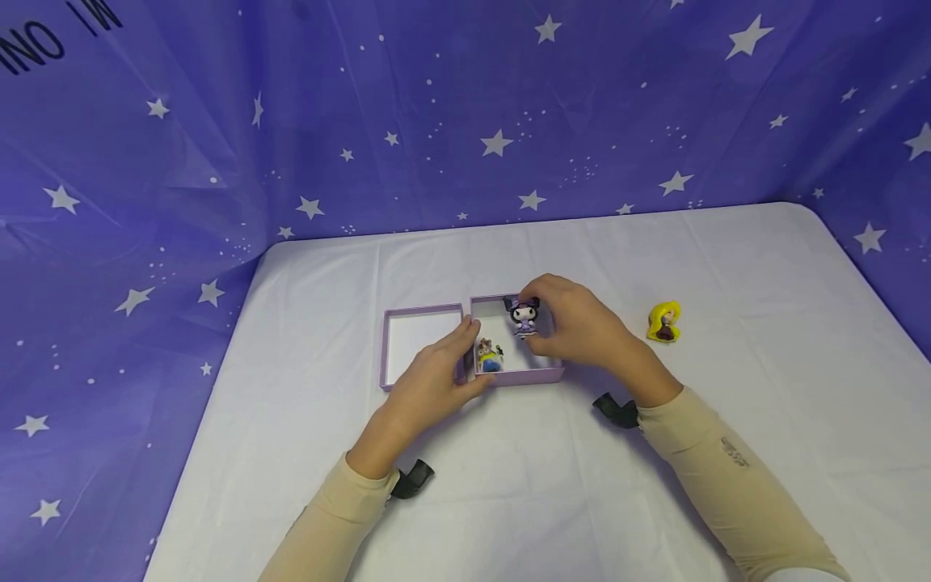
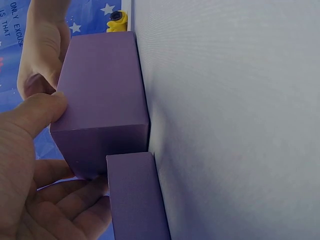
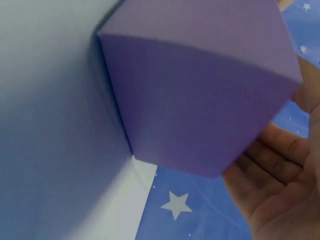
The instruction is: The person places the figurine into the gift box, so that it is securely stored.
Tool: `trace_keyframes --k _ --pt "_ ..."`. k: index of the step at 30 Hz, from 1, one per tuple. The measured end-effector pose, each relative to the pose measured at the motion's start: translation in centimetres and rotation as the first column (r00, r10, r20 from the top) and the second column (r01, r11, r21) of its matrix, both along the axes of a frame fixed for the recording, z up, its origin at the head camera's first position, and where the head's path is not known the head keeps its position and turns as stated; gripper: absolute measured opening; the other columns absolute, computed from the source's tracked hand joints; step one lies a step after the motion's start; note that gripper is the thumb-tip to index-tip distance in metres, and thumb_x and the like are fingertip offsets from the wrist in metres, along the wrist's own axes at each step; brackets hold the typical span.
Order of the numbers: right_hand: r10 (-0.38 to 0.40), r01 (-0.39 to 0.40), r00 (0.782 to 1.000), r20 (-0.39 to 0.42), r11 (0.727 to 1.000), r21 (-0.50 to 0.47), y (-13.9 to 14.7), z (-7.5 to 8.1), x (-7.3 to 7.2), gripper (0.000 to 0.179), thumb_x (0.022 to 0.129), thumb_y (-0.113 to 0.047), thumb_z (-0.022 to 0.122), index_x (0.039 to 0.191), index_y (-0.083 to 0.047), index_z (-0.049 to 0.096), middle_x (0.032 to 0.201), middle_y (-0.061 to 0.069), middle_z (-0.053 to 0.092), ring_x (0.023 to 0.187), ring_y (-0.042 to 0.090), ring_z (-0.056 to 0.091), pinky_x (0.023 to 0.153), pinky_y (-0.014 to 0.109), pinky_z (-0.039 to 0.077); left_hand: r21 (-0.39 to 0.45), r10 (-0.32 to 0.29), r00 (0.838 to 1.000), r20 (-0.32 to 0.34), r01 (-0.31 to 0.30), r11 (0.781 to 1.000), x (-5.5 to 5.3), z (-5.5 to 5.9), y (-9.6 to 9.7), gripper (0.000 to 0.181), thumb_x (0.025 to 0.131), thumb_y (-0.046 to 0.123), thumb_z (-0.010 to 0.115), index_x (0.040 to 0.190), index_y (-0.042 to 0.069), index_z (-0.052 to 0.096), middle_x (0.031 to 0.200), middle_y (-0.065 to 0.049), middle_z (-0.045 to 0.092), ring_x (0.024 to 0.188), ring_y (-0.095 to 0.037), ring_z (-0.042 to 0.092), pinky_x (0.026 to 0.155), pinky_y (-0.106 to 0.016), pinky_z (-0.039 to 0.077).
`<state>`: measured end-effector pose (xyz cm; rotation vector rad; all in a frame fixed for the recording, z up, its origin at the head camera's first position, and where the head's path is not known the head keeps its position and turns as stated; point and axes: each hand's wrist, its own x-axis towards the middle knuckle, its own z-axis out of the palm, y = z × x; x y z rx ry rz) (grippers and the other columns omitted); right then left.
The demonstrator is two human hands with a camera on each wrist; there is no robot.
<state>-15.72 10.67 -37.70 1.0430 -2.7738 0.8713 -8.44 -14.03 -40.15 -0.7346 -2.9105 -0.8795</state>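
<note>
A small figurine point(image 1: 524, 317) with black ears and a purple dress is pinched in my right hand point(image 1: 578, 323), over the right half of an open purple box point(image 1: 527, 377). My left hand point(image 1: 432, 378) grips that box at its left front corner. In the left wrist view, the thumb point(image 2: 42, 110) presses the box's front wall while the other fingers reach along its side. Inside, near the left front corner, is a yellow and blue figurine point(image 1: 490, 358). The right wrist view shows the box's outer wall point(image 3: 185, 100) beside the right hand point(image 3: 285, 185); the held figurine is hidden there.
Left of the box lies a shallow purple lid point(image 1: 416, 343), its white inside facing up. A yellow-haired figurine point(image 1: 663, 322) rests to the right on the white tablecloth point(image 1: 524, 485). A purple star-patterned curtain point(image 1: 436, 105) hangs behind the table.
</note>
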Motion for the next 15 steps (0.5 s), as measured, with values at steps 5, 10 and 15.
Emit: trace_keyframes --k 5,10,15 --pt "0.009 -0.008 0.999 -0.053 1.000 0.026 -0.6 -0.2 0.2 0.051 0.068 -0.016 0.082 0.114 -0.004 0.063 0.117 0.007 0.063 0.112 0.024 0.057 0.097 0.041 0.046 -0.003 0.002 1.000 -0.006 -0.002 1.000 0.0 -0.1 0.0 0.077 0.088 0.042 0.071 0.146 0.001 0.042 0.150 -0.016 0.039 0.134 -0.027 0.041 0.110 -0.035 0.034" --pt "0.015 -0.008 0.991 -0.130 0.999 0.054 -1.2 -0.6 0.4 0.048 0.067 -0.016 0.082 0.110 -0.003 0.065 0.114 0.010 0.064 0.110 0.027 0.057 0.096 0.042 0.045 -0.007 0.005 1.000 -0.011 -0.005 1.000 0.0 -0.1 0.1 0.077 0.088 0.042 0.072 0.146 0.001 0.042 0.150 -0.016 0.039 0.135 -0.026 0.041 0.110 -0.034 0.034" --pt "0.028 -0.017 0.991 -0.134 0.996 0.083 -1.7 -1.0 0.5 0.050 0.066 -0.020 0.084 0.109 -0.004 0.066 0.111 0.009 0.066 0.109 0.027 0.057 0.096 0.043 0.045 -0.004 0.004 1.000 -0.011 -0.004 1.000 0.0 0.0 0.1 0.077 0.088 0.042 0.072 0.145 0.000 0.043 0.149 -0.017 0.040 0.135 -0.026 0.041 0.111 -0.034 0.033"
